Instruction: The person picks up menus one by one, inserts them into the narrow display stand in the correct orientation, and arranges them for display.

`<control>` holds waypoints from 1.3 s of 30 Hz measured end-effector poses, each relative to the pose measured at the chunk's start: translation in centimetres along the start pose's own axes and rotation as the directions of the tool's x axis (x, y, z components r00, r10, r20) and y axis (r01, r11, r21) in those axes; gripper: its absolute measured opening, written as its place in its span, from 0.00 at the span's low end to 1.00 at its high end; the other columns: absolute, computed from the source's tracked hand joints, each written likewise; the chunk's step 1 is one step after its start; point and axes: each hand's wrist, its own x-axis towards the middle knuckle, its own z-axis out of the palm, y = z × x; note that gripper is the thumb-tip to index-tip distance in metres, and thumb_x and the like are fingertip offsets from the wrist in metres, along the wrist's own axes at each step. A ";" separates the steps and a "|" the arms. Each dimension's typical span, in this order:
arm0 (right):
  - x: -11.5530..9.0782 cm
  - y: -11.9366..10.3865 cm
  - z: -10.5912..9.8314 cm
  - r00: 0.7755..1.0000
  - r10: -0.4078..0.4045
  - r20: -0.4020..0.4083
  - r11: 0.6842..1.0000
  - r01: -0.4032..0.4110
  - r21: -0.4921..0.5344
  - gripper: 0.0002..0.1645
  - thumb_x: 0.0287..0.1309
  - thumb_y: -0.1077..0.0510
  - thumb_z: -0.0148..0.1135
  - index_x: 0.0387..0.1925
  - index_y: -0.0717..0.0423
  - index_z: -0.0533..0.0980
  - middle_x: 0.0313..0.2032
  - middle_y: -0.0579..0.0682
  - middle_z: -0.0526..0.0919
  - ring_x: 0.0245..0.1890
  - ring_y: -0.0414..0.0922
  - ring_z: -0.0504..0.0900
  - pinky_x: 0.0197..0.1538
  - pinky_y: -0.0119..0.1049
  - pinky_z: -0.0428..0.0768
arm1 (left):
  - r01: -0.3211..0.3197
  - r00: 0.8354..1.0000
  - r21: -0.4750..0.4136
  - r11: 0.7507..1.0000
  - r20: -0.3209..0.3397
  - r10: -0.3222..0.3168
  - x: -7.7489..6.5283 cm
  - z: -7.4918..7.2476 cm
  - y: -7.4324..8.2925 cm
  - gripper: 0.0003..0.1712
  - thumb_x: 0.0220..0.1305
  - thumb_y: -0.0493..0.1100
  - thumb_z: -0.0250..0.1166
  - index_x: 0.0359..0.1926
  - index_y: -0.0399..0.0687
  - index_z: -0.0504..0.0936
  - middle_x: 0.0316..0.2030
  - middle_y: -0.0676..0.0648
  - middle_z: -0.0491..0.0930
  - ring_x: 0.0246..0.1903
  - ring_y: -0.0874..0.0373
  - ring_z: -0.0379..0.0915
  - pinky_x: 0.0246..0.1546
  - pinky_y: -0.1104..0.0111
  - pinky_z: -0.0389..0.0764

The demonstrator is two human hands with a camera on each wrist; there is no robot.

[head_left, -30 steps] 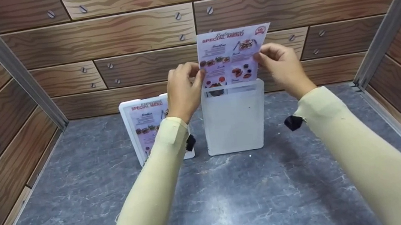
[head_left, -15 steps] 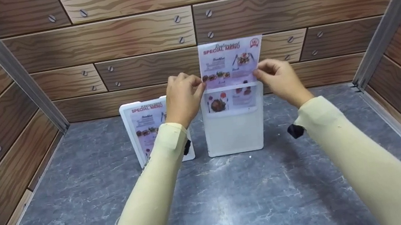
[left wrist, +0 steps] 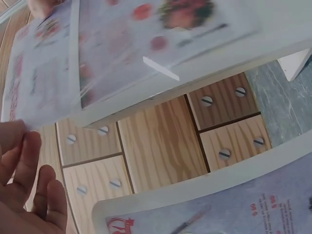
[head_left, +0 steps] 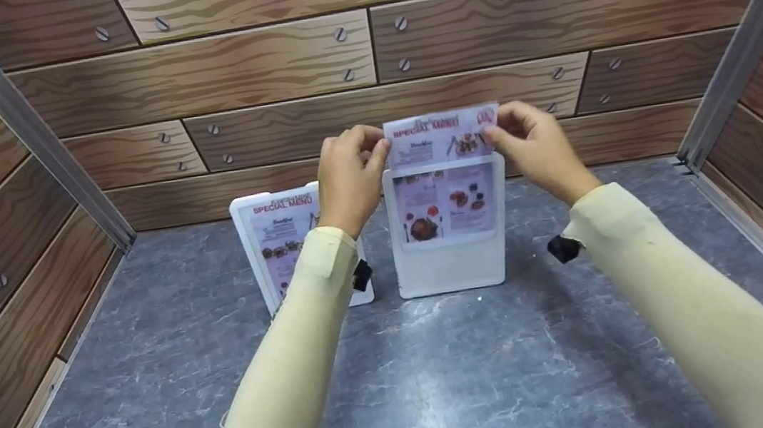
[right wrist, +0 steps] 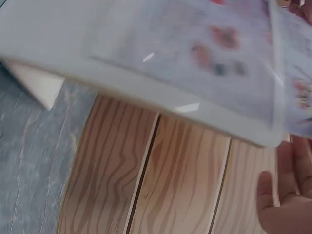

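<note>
A printed menu card [head_left: 428, 148] stands partly inside a white menu holder [head_left: 452, 267] with a clear front, its upper part sticking out above the holder's top edge. My left hand [head_left: 352, 178] pinches the card's left edge between thumb and fingers. At the opposite edge, my right hand [head_left: 539, 146] pinches the card near its top right corner. Through the clear front the lower half of the card shows, with bare white holder below it. In the left wrist view, the left fingertips [left wrist: 30, 141] meet the card's edge just outside the holder.
A second white menu holder [head_left: 249, 250] with a like menu card [head_left: 276, 237] in it stands to the left, partly behind my left forearm. Both holders stand on a grey marbled tabletop [head_left: 443, 379]. Wood-patterned panels [head_left: 208, 76] rise behind and at both sides.
The menu card has slid down into the holder, from only its bottom edge inside to more than half. Both hands keep their pinch, the right one moving lower then back up toward the card's top corner.
</note>
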 end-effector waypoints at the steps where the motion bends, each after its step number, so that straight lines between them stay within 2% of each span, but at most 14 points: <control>1: 0.0 -0.1 0.0 1.000 -0.014 -0.017 0.999 0.014 0.030 0.13 0.73 0.59 0.62 0.47 0.69 0.78 0.39 0.47 0.81 0.39 0.39 0.78 0.46 0.28 0.79 | -0.002 1.000 -0.005 1.000 -0.009 0.001 0.0 0.0 0.1 0.09 0.75 0.45 0.65 0.45 0.45 0.87 0.41 0.51 0.86 0.46 0.54 0.74 0.50 0.70 0.77; 4: 0.1 -0.3 0.1 0.998 -0.040 -0.048 0.997 0.044 0.068 0.12 0.72 0.60 0.63 0.44 0.69 0.78 0.35 0.45 0.81 0.36 0.38 0.77 0.41 0.27 0.79 | -0.006 1.000 0.000 1.000 -0.022 0.006 -0.1 0.0 0.0 0.08 0.74 0.44 0.65 0.43 0.46 0.87 0.40 0.51 0.86 0.45 0.55 0.74 0.48 0.70 0.77; 8: -0.1 -0.1 0.3 0.998 -0.042 -0.055 0.998 0.044 0.038 0.11 0.71 0.60 0.64 0.43 0.69 0.79 0.34 0.45 0.81 0.34 0.38 0.76 0.40 0.27 0.77 | -0.020 1.000 0.048 0.999 -0.020 0.021 -0.2 0.2 -0.4 0.08 0.73 0.45 0.66 0.41 0.46 0.87 0.38 0.50 0.85 0.43 0.53 0.73 0.47 0.64 0.75; 14: -0.7 1.3 0.7 0.999 -0.006 -0.045 0.999 0.004 -0.032 0.11 0.70 0.62 0.65 0.43 0.70 0.80 0.43 0.53 0.80 0.42 0.38 0.79 0.49 0.25 0.79 | -0.065 0.997 0.195 0.979 0.043 0.057 -1.0 0.7 -1.0 0.10 0.75 0.47 0.64 0.41 0.48 0.87 0.40 0.50 0.84 0.47 0.51 0.72 0.51 0.60 0.73; 20: -1.4 2.5 1.1 0.999 0.025 -0.038 0.996 -0.028 -0.084 0.13 0.70 0.60 0.64 0.45 0.70 0.80 0.45 0.51 0.76 0.45 0.38 0.77 0.52 0.24 0.77 | -0.119 0.993 0.284 0.952 0.055 0.108 -1.7 1.5 -1.6 0.10 0.75 0.47 0.63 0.40 0.47 0.87 0.39 0.49 0.83 0.45 0.49 0.72 0.51 0.57 0.73; 24: -1.3 2.0 1.0 0.999 0.013 -0.051 0.999 -0.015 -0.044 0.14 0.72 0.59 0.62 0.47 0.69 0.79 0.45 0.51 0.79 0.45 0.39 0.78 0.53 0.27 0.77 | -0.095 0.995 0.250 0.964 0.057 0.084 -1.6 1.5 -1.1 0.11 0.76 0.48 0.62 0.43 0.47 0.86 0.41 0.49 0.84 0.48 0.50 0.73 0.52 0.59 0.74; 29: -0.9 1.0 0.7 0.995 -0.046 -0.092 0.999 0.044 -0.026 0.13 0.73 0.61 0.61 0.48 0.70 0.79 0.38 0.49 0.82 0.40 0.39 0.78 0.47 0.28 0.76 | -0.052 0.997 0.186 0.981 0.068 0.040 -1.1 1.5 -0.1 0.12 0.78 0.48 0.60 0.47 0.49 0.86 0.44 0.51 0.85 0.52 0.53 0.73 0.53 0.62 0.75; 33: -0.7 0.8 0.7 0.991 -0.067 -0.113 0.997 0.061 -0.053 0.12 0.72 0.63 0.62 0.46 0.71 0.80 0.36 0.49 0.82 0.37 0.37 0.78 0.44 0.25 0.76 | -0.057 0.997 0.185 0.981 0.067 0.045 -0.9 1.4 0.2 0.11 0.77 0.47 0.60 0.46 0.49 0.86 0.42 0.51 0.86 0.49 0.53 0.74 0.52 0.62 0.74; 37: -0.9 1.3 0.9 0.992 -0.063 -0.110 0.995 0.054 -0.084 0.11 0.71 0.63 0.63 0.45 0.69 0.81 0.39 0.55 0.84 0.38 0.36 0.79 0.46 0.24 0.77 | -0.034 0.998 0.162 0.986 0.067 0.023 -1.1 1.6 0.0 0.09 0.76 0.46 0.62 0.48 0.49 0.86 0.42 0.52 0.87 0.46 0.55 0.75 0.49 0.62 0.76; 39: -1.0 1.6 1.0 0.992 -0.066 -0.110 0.993 0.055 -0.102 0.10 0.70 0.63 0.64 0.45 0.68 0.81 0.41 0.57 0.84 0.39 0.35 0.79 0.48 0.24 0.78 | -0.043 0.998 0.166 0.985 0.058 0.034 -1.2 1.7 -0.2 0.08 0.76 0.45 0.63 0.47 0.50 0.86 0.41 0.53 0.87 0.46 0.55 0.76 0.48 0.62 0.76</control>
